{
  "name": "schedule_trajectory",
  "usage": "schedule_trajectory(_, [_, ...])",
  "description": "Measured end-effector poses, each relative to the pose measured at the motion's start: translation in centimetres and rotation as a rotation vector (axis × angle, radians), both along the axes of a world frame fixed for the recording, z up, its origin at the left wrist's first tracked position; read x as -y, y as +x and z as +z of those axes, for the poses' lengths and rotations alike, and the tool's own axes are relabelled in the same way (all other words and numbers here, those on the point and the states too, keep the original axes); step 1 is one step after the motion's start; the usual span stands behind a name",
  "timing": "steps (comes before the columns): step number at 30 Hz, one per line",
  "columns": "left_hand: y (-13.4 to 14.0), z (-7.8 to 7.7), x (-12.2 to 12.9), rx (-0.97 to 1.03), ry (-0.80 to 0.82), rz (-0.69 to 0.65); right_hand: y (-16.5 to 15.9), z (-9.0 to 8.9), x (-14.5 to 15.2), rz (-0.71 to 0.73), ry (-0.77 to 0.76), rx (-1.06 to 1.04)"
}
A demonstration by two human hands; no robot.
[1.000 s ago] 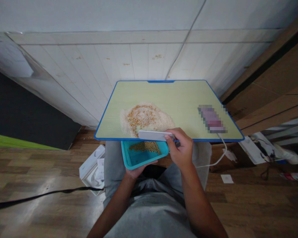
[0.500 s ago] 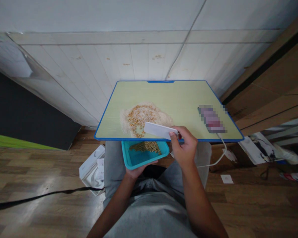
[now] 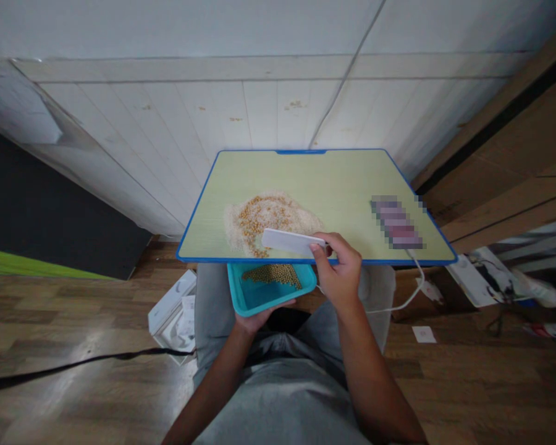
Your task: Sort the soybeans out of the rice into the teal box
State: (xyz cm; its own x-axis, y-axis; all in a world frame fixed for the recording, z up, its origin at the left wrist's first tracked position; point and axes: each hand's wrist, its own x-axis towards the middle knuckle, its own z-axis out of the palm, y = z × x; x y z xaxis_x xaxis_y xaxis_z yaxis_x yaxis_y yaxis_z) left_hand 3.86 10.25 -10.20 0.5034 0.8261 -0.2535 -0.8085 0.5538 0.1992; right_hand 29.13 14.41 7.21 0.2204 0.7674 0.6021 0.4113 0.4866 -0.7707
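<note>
My left hand (image 3: 259,318) grips a turquoise plastic tub (image 3: 269,303) from below, its fingers partly hidden under it. Inside the tub lie yellowish soybeans (image 3: 275,275), gathered toward the far side. The tub sits just under the near edge of a small folding table (image 3: 343,176). Between thumb and fingers, my right hand (image 3: 340,269) pinches a flat white card-like piece (image 3: 290,241), tilted above the near part of a pile. That pile mixes pale rice-like grains (image 3: 301,216) with scattered soybeans (image 3: 252,222) on the tabletop.
A phone with a blurred screen (image 3: 397,222) rests on the table's right side, its white cable (image 3: 419,281) hanging over the front edge. An open white box (image 3: 173,312) stands on the floor at left. Cardboard (image 3: 505,161) rises at the right. A panelled wall (image 3: 204,117) is behind the table.
My right hand and the white piece have shifted slightly to the left over the pile. My left hand and the tub have stayed almost still.
</note>
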Motion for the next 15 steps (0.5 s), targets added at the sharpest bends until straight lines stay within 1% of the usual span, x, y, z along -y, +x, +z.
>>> schedule_trajectory(3, [-0.2, -0.1, -0.1, 0.018, 0.007, -0.019, -0.1, 0.1, 0.0, -0.003, -0.008, -0.008])
schedule_trajectory(6, [-0.2, 0.2, -0.1, 0.034, 0.018, -0.031, -0.3, 0.1, -0.1, -0.001, 0.006, 0.031])
schedule_trajectory(11, [0.0, 1.0, 0.0, -0.009, 0.009, -0.002, -0.3, 0.2, -0.2, 0.051, 0.028, 0.061])
schedule_trajectory(15, [0.2, 1.0, 0.0, -0.033, -0.006, 0.008, -0.1, 0.1, -0.1, 0.062, 0.022, 0.057])
